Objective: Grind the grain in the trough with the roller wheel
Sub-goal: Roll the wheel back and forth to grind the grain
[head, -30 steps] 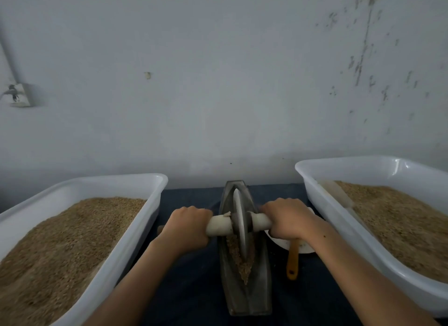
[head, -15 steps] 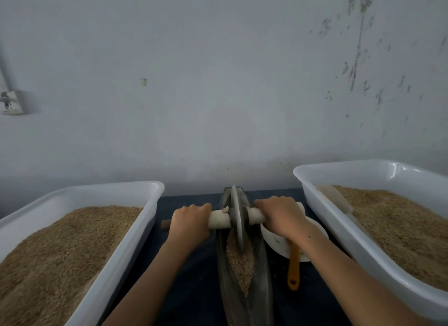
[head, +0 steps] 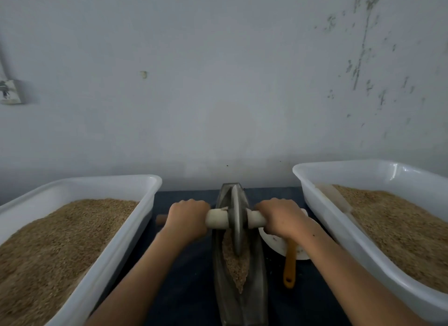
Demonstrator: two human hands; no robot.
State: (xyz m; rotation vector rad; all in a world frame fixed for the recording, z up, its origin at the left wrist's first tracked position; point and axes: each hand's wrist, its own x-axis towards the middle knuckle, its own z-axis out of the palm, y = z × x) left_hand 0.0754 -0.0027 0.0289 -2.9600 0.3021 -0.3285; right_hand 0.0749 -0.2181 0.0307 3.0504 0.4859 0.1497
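Fingers of the left hand (head: 186,219) and right hand (head: 281,216) curl round the axle either side of the roller wheel (head: 237,226), which stands upright in the trough (head: 254,277) at lower centre. The grain (head: 236,265) below the wheel looks coarse; grinding seems under way, far from finished.

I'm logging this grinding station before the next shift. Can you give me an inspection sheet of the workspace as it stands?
Surface: dark table top, partly covered.
Job's things: metal trough holds grain; roller wheel stands upright in it, toward the far end.
Clutter: left tub and right tub, both filled with grain; white dish; orange handle lying on it.
Grippers: left hand and right hand each grip the wheel's axle.
Cables: wall socket; cord unclear.
Surroundings: scuffed grey wall.
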